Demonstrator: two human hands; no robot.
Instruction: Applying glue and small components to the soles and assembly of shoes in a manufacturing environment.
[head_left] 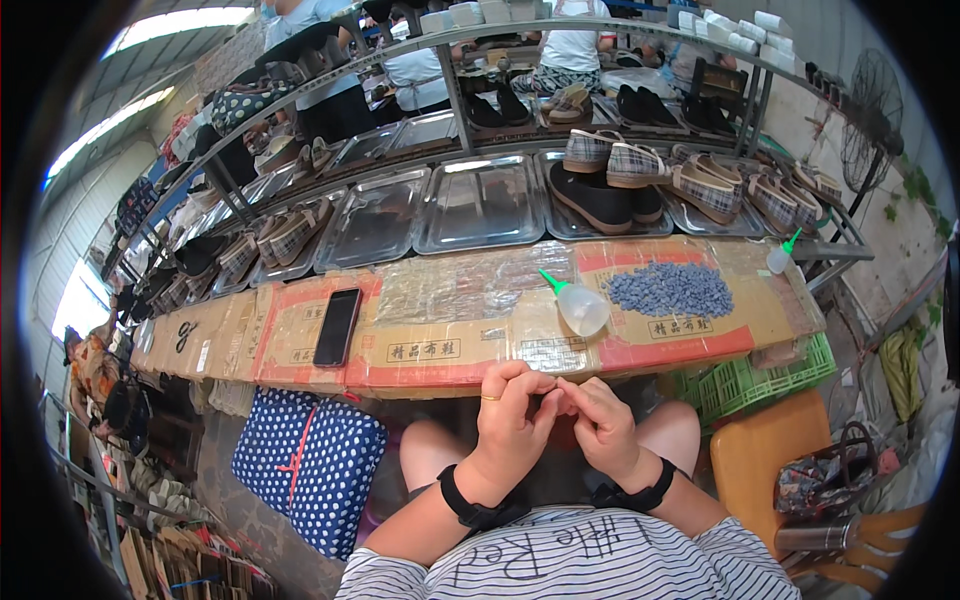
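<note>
Over my lap, just in front of the bench's near edge, my left hand [512, 422] and my right hand [606, 428] meet at the fingertips. Both are closed in a pinch, thumbs against forefingers. Whatever lies between them is too small or too hidden to make out. Beyond them, on the cardboard-covered bench top [445, 305], a clear squeeze bottle with a green nozzle [583, 310] lies tilted. To its right is a spread pile of small blue-grey pieces [670, 289]. Neither hand touches the bottle or the pile.
A dark phone [338, 328] lies left on the bench. Another green-nozzled bottle [780, 260] stands at the right end. Behind, a metal rack holds trays [480, 205], plaid shoes [706, 188] and black shoes [590, 203]. A polka-dot bundle [310, 470] and green crate [775, 380] sit below.
</note>
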